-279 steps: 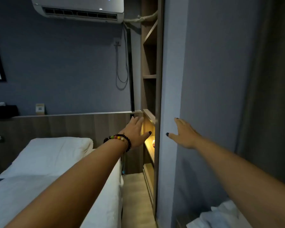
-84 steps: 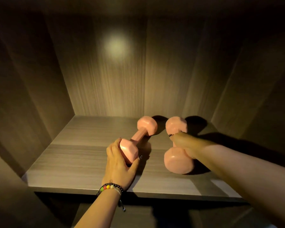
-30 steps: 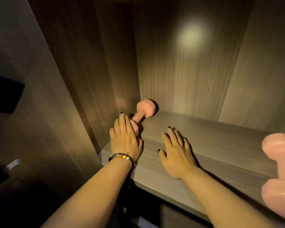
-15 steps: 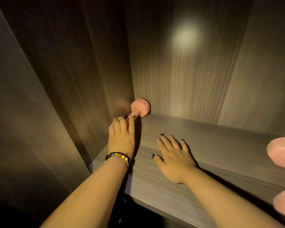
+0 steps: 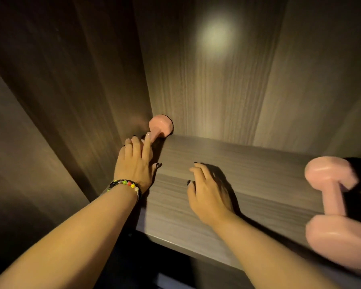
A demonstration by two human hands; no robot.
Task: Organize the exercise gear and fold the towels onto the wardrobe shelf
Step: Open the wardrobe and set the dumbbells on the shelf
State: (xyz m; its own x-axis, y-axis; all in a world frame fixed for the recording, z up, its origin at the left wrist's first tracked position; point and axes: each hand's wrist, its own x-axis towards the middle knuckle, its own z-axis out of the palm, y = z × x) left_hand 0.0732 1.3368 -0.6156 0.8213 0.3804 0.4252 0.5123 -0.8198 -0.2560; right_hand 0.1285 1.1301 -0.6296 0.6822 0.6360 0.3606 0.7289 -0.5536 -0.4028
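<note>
Dim wood walls are closing round the shelf point(image 5: 248, 174) you are working on. One pink dumbbell point(image 5: 161, 127) is lying in the back left corner, its long axis running away from you, and your left hand point(image 5: 137, 163) is resting flat and open-fingered over its near end. Your right hand point(image 5: 208, 195) is lying loosely open on bare shelf, holding nothing. A second dumbbell point(image 5: 333, 207) is lying well apart to the right, nearer that hand, with nothing between them.

Two pink dumbbells, one in the back left corner point(image 5: 159, 127) and one at the right edge point(image 5: 333, 209), one wooden shelf point(image 5: 258, 184), two hands, left point(image 5: 137, 163) and right point(image 5: 208, 195), one beaded bracelet point(image 5: 125, 184)
</note>
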